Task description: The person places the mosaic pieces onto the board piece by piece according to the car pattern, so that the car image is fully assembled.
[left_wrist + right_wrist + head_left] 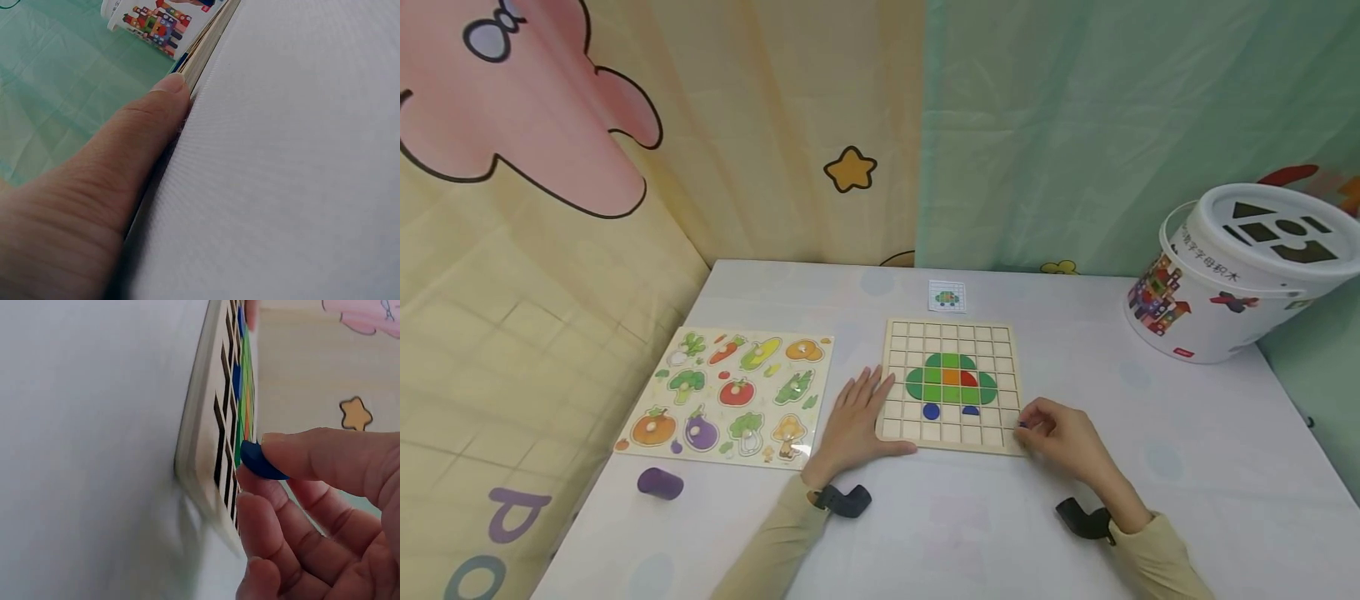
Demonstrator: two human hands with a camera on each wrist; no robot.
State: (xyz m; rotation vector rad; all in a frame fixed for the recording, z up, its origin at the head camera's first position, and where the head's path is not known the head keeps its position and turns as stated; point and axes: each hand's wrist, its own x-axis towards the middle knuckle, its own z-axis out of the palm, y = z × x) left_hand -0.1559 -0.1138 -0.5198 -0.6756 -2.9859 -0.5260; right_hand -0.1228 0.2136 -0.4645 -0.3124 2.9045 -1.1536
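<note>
White tabletop (1150,500), backed by cartoon-printed curtains in yellow and green, carries the work. At its centre lies a wooden grid board (952,385) with a picture partly laid in tiles: a green dome-shaped body with an orange and a red tile in its middle row, and beneath it a blue round piece (931,410) and a blue half-round piece (971,410). Most cells around this figure stand bare. A small pattern card (947,296) lies just beyond the board's far edge; its design is too small to compare cell by cell, so how many tiles are outstanding cannot be stated with certainty. The left hand (854,423) lies flat with fingers straight, touching the board's left edge and holding nothing. The right hand (1060,433) sits at the board's near right corner, fingers curled, pinching a small blue piece (259,461) between thumb and forefinger, just beside the board's edge and not yet seated in any cell. Judgement: the figure's body appears complete, the lower details are in progress, and at least this held piece remains to be placed. Also present: a vegetable peg puzzle (730,392) to the left, a purple cylinder (660,482) near it, and a white block bucket (1240,275) at far right.
</note>
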